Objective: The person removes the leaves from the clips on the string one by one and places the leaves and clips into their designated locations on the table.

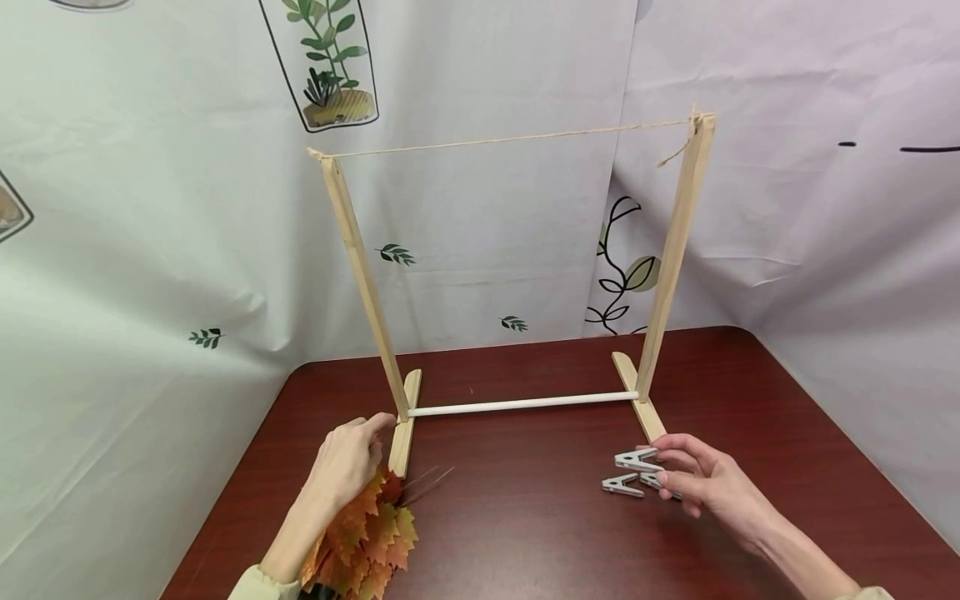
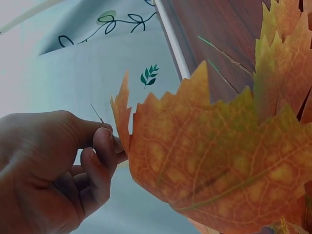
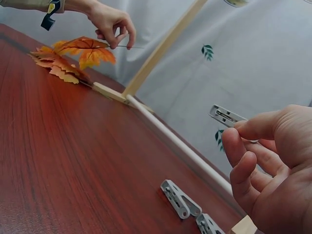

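Observation:
My left hand [image 1: 347, 461] pinches the thin stem of an orange maple leaf [image 2: 209, 161], lifted above a pile of orange and yellow artificial leaves [image 1: 382, 533]. In the right wrist view that held leaf [image 3: 83, 46] lies level over the pile. Between the thumb and fingers of my right hand [image 1: 712, 487] is a grey clothespin [image 3: 225, 116], raised off the table. Beneath it, another clothespin [image 1: 622, 486] lies on the table, and one more clothespin [image 1: 651, 480] is partly hidden by the fingers.
A wooden frame with a left post [image 1: 363, 283], a right post [image 1: 677, 258] and a white crossbar [image 1: 525, 404] stands on the dark red table [image 1: 510, 517]. Twine [image 1: 510, 140] runs between the post tops. Behind hangs a printed white cloth [image 1: 480, 225].

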A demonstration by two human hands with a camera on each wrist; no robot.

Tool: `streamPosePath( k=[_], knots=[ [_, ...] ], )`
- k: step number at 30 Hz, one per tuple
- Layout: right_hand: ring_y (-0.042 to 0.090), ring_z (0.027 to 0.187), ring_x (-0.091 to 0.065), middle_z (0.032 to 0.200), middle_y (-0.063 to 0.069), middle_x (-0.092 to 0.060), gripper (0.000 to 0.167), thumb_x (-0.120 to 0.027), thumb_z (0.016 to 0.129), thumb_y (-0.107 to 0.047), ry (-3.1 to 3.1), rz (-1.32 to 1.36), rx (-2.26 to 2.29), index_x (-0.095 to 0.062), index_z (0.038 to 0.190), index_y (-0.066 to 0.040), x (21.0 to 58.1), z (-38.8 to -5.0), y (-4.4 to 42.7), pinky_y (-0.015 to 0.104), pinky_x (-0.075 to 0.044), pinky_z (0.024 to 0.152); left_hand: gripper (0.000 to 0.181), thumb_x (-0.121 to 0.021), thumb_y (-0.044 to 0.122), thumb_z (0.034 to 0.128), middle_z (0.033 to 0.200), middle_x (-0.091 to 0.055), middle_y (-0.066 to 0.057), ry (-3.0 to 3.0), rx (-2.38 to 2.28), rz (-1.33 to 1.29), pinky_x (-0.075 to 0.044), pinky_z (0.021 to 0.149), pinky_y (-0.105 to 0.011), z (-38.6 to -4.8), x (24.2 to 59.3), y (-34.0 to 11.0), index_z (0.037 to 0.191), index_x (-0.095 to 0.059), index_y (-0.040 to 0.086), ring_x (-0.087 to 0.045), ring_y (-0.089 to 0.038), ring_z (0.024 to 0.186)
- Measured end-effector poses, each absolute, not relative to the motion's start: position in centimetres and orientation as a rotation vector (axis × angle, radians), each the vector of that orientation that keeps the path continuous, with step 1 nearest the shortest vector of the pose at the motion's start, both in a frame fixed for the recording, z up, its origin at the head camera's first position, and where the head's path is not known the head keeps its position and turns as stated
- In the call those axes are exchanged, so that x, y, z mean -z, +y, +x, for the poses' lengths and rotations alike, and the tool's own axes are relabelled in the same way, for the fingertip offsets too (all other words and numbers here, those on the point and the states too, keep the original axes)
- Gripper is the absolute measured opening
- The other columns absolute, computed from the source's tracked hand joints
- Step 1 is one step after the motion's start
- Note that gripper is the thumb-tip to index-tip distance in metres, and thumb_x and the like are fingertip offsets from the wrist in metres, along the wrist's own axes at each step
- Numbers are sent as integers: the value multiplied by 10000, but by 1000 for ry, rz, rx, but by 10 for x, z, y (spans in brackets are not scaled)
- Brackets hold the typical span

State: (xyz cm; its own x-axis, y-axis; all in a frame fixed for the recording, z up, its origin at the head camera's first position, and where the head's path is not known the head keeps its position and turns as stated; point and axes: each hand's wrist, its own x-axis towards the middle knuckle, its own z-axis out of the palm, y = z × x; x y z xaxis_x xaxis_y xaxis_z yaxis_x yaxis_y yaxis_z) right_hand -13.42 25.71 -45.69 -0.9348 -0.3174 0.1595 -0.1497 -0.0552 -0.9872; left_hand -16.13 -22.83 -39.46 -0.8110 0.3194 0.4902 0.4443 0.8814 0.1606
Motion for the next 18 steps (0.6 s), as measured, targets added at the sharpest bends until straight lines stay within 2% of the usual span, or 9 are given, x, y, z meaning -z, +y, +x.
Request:
streamPosePath(
  k=[12,18],
  knots=[
    [153,756,-671,1166,8,-690,299,-625,945,19,2036,-464,2131,-547,1222,-65,466,-130,255,223,-431,505,361,-640,-148,777,653,-485,25,-2623,358,-551,-325,460,-279,-163,402,-223,1030,-713,98,-372,-113,524],
    [155,752,-669,1174,29,-688,294,-627,946,13,2048,-451,2134,-535,1221,-32,470,-128,254,216,-437,505,327,-633,-152,804,630,-444,46,-2631,376,-536,-314,447,-264,-163,406,-220,991,-703,107,-357,-106,513]
  ],
)
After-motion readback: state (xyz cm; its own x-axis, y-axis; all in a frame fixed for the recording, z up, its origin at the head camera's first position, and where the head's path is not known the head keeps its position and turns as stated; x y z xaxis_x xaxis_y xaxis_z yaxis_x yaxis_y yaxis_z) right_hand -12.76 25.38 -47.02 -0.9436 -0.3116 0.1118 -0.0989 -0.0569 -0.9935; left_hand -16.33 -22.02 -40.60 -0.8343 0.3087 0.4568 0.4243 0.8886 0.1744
